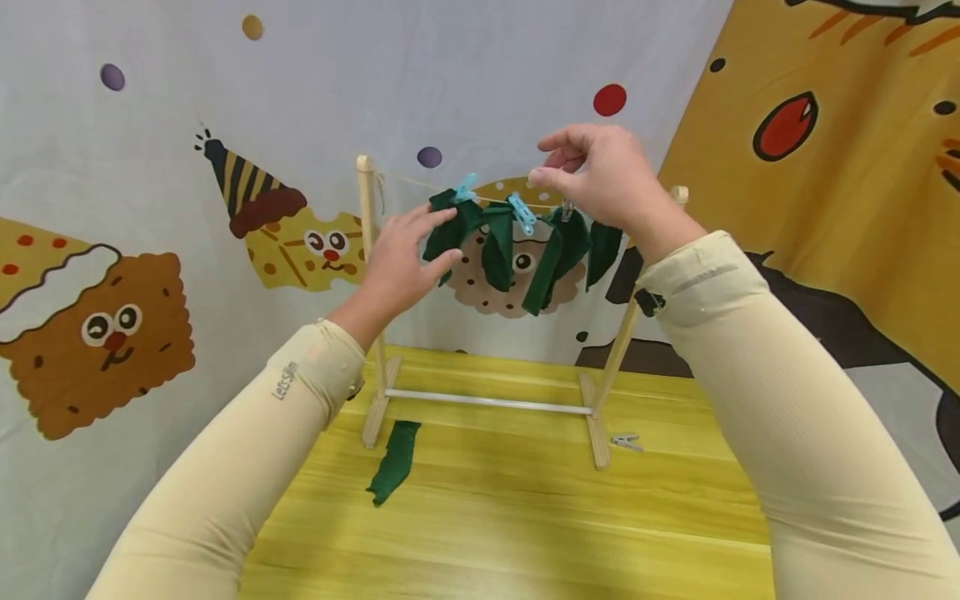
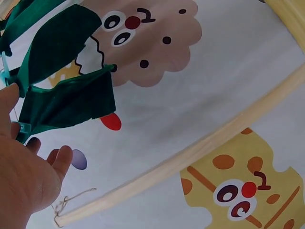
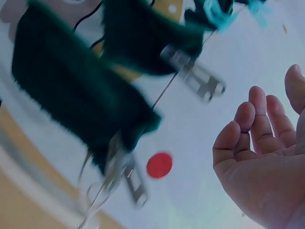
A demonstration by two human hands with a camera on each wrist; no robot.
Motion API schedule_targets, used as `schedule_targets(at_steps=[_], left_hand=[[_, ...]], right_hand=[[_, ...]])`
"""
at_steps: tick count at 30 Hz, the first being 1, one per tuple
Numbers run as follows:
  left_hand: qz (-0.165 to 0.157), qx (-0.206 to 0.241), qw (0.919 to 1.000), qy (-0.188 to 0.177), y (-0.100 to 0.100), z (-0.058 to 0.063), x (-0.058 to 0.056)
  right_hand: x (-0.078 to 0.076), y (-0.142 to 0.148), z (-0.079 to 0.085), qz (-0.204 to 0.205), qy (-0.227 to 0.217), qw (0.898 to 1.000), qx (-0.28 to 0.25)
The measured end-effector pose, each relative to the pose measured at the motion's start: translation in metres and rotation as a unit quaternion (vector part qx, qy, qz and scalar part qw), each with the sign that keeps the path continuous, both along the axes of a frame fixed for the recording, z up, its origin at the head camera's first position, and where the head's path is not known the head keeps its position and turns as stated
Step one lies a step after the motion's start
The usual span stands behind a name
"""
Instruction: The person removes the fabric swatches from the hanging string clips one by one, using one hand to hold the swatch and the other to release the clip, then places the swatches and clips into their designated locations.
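Several dark green cloth strips (image 1: 498, 250) hang from a thin string (image 1: 420, 182) between two wooden posts. Light blue clothespins (image 1: 522, 214) clip the strips on the left, and silvery clothespins (image 3: 193, 74) hold those on the right. Beside the leftmost strip (image 2: 71, 105), my left hand (image 1: 405, 254) has its fingers loosely spread; in the left wrist view its fingertips are right at a blue clothespin (image 2: 24, 127). Above the string at the right, my right hand (image 1: 600, 167) is raised with loosely bent fingers and holds nothing. The right wrist view shows it apart from the clothespins.
A wooden post (image 1: 367, 200) stands at each end of the rack, joined low by a white bar (image 1: 487, 402). Another green strip (image 1: 396, 462) lies on the yellow wood-grain table (image 1: 480, 517), front left. A grey clothespin (image 1: 627, 442) lies by the right foot. A printed cloth backdrop (image 1: 510, 75) hangs behind.
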State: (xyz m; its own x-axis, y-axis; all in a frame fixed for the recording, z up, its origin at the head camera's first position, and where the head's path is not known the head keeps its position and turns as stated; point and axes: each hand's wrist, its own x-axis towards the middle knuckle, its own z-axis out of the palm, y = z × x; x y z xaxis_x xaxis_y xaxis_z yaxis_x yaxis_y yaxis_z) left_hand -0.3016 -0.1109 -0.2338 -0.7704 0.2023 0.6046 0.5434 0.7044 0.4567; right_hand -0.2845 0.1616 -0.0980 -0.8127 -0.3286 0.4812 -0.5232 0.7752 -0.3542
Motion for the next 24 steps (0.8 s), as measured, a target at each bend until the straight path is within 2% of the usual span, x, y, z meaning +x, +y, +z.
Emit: schedule_targets(at_steps=[6,14,19,24], left_hand=[[0.008,0.017,0.9996,0.022,0.0,0.002,-0.002],[0.019,0.035,0.9979,0.052,-0.002,0.006,-0.004],[0.016,0.055,0.9959,0.07,0.0,0.005,-0.004],[0.011,0.066,0.9939,0.088,0.005,0.005,-0.007]], right_hand=[[-0.004,-0.033,-0.005,0.021,-0.014,0.999,0.039],[-0.014,-0.065,-0.006,0.013,-0.061,0.995,0.073],[-0.021,-0.076,-0.01,-0.001,-0.081,0.992,0.091],[-0.023,-0.077,-0.011,0.006,-0.078,0.993,0.085]])
